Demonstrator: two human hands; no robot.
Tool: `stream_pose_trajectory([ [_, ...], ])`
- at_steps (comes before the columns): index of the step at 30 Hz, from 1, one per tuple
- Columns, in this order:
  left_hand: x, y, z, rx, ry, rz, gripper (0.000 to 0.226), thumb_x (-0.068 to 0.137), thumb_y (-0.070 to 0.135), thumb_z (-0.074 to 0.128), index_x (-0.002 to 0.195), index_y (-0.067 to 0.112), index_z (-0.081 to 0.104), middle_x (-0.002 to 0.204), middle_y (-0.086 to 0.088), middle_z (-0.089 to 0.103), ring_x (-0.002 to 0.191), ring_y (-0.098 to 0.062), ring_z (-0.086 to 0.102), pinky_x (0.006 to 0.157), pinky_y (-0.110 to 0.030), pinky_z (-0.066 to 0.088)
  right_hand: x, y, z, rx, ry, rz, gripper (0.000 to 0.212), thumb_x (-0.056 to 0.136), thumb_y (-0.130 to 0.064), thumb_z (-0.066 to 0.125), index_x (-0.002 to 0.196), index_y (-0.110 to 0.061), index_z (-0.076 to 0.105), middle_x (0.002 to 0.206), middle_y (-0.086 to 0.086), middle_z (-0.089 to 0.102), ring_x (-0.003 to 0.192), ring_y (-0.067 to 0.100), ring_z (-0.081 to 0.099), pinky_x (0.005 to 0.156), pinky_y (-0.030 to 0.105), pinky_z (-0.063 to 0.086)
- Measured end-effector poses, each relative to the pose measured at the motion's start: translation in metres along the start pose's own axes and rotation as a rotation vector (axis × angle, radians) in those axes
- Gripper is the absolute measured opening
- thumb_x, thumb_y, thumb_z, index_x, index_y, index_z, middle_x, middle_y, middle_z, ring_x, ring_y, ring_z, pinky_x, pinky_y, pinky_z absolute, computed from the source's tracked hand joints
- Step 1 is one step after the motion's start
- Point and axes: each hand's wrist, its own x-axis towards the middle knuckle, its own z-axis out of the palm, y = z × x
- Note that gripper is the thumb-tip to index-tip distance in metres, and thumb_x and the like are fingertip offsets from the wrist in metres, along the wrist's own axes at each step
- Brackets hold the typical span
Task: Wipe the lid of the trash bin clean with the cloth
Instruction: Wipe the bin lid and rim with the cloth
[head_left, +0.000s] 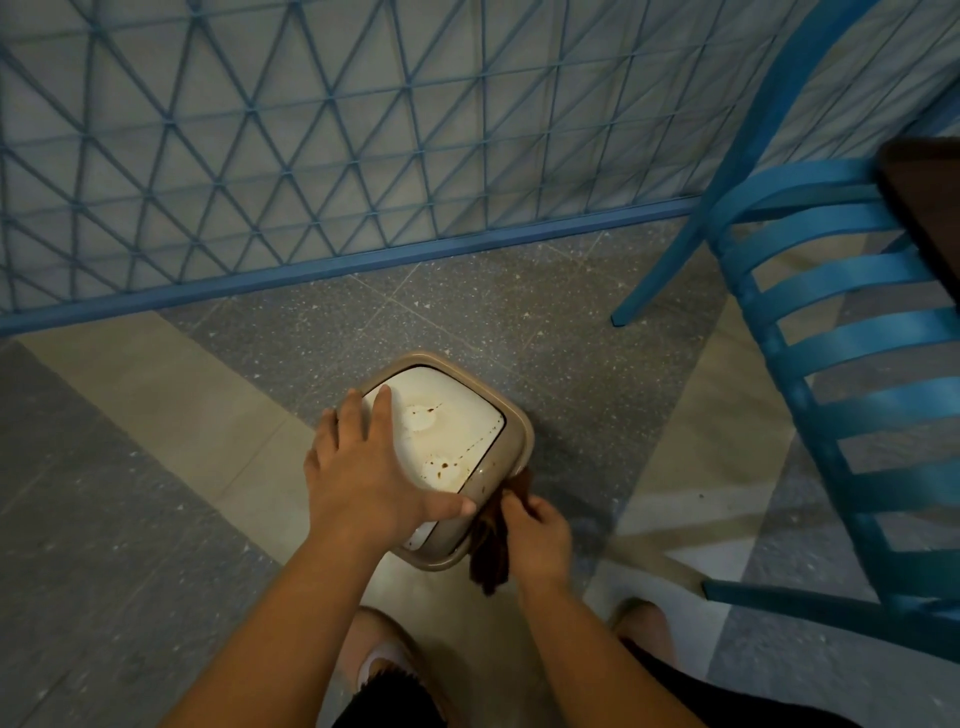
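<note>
A small beige trash bin (519, 439) stands on the floor in front of my feet. Its white lid (457, 415) carries brown stains and splashes. My left hand (363, 467) lies flat on the lid's near-left part, fingers spread, thumb reaching toward the bin's right rim. My right hand (535, 535) is at the bin's near-right corner, closed on a dark brown cloth (491, 556). The cloth hangs down along the bin's side and touches the rim near the corner.
A blue lattice fence (311, 156) runs along the back, its base rail on the floor. A blue slatted chair (841, 332) stands at the right, one leg planted behind the bin. A dark table edge (930, 208) shows at the far right. My shoes (384, 654) are below.
</note>
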Motion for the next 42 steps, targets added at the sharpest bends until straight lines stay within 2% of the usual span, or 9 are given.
stream_pose_trajectory([
  [4, -0.005, 0.004, 0.000, 0.031, 0.005, -0.104, 0.141, 0.035, 0.093, 0.055, 0.148, 0.033, -0.004, 0.158, -0.001, -0.004, 0.143, -0.030, -0.002, 0.113, -0.052, 0.016, 0.014, -0.021, 0.000, -0.114, -0.015, -0.106, 0.014, 0.088, -0.027, 0.061, 0.085, -0.017, 0.069, 0.081, 0.003, 0.070, 0.079, 0.019, 0.065, 0.073, 0.036, 0.053],
  [8, 0.001, 0.008, -0.006, 0.005, -0.058, -0.249, 0.138, 0.037, 0.093, 0.056, 0.147, 0.035, -0.005, 0.157, 0.002, -0.004, 0.142, -0.031, 0.003, 0.105, -0.057, 0.025, 0.034, -0.050, 0.012, -0.248, -0.021, -0.211, 0.018, 0.089, -0.032, 0.058, 0.079, -0.021, 0.068, 0.071, -0.002, 0.066, 0.066, 0.010, 0.060, 0.053, 0.024, 0.040],
  [11, 0.009, 0.009, -0.011, 0.017, -0.103, -0.268, 0.138, 0.036, 0.085, 0.067, 0.146, 0.037, -0.002, 0.154, 0.002, 0.002, 0.139, -0.031, 0.011, 0.101, -0.055, 0.030, 0.036, -0.050, 0.019, -0.227, -0.011, -0.237, 0.017, 0.091, -0.029, 0.055, 0.090, -0.018, 0.068, 0.077, -0.002, 0.066, 0.072, 0.013, 0.060, 0.057, 0.025, 0.041],
  [15, 0.008, 0.007, -0.008, 0.051, -0.068, -0.267, 0.138, 0.033, 0.088, 0.065, 0.145, 0.038, 0.001, 0.153, 0.002, 0.006, 0.137, -0.030, 0.017, 0.099, -0.054, 0.031, 0.014, -0.022, 0.016, -0.068, -0.051, -0.204, 0.015, 0.093, -0.023, 0.055, 0.098, -0.019, 0.069, 0.089, 0.001, 0.070, 0.084, 0.018, 0.065, 0.073, 0.032, 0.052],
  [20, 0.004, 0.007, -0.005, 0.085, -0.030, -0.255, 0.134, 0.035, 0.089, 0.060, 0.145, 0.038, 0.002, 0.153, 0.002, 0.006, 0.137, -0.031, 0.017, 0.100, -0.054, 0.030, -0.012, 0.015, 0.006, 0.022, -0.156, -0.110, 0.014, 0.093, -0.020, 0.056, 0.092, -0.017, 0.069, 0.082, 0.012, 0.073, 0.077, 0.034, 0.070, 0.071, 0.047, 0.058],
  [26, 0.006, 0.009, -0.006, 0.060, -0.060, -0.250, 0.132, 0.039, 0.084, 0.065, 0.145, 0.037, 0.004, 0.153, 0.004, 0.003, 0.138, -0.031, 0.014, 0.100, -0.058, 0.031, 0.013, -0.023, 0.011, -0.129, -0.066, -0.198, 0.013, 0.087, -0.021, 0.059, 0.076, -0.023, 0.066, 0.073, 0.001, 0.069, 0.072, 0.018, 0.066, 0.066, 0.035, 0.054],
  [31, 0.007, 0.011, -0.007, 0.054, -0.074, -0.265, 0.132, 0.041, 0.081, 0.069, 0.146, 0.037, 0.001, 0.155, 0.004, -0.002, 0.140, -0.031, 0.010, 0.101, -0.058, 0.031, 0.047, -0.075, 0.021, -0.275, -0.035, -0.227, 0.019, 0.083, -0.027, 0.061, 0.064, -0.026, 0.061, 0.065, -0.003, 0.065, 0.061, 0.012, 0.061, 0.051, 0.025, 0.044],
  [35, 0.005, 0.009, -0.007, 0.063, -0.057, -0.252, 0.133, 0.040, 0.087, 0.064, 0.146, 0.037, 0.002, 0.155, 0.002, 0.000, 0.140, -0.031, 0.011, 0.103, -0.058, 0.028, 0.052, -0.076, 0.020, -0.267, -0.023, -0.213, 0.015, 0.082, -0.031, 0.063, 0.067, -0.029, 0.061, 0.068, -0.005, 0.067, 0.067, 0.013, 0.064, 0.060, 0.030, 0.051],
  [42, 0.004, 0.008, -0.004, 0.066, -0.027, -0.255, 0.133, 0.037, 0.091, 0.060, 0.145, 0.037, 0.004, 0.155, 0.002, 0.004, 0.138, -0.032, 0.014, 0.102, -0.058, 0.027, 0.011, -0.007, 0.010, -0.111, -0.055, -0.170, 0.009, 0.087, -0.025, 0.062, 0.078, -0.024, 0.064, 0.076, 0.002, 0.070, 0.074, 0.022, 0.067, 0.071, 0.040, 0.055],
])
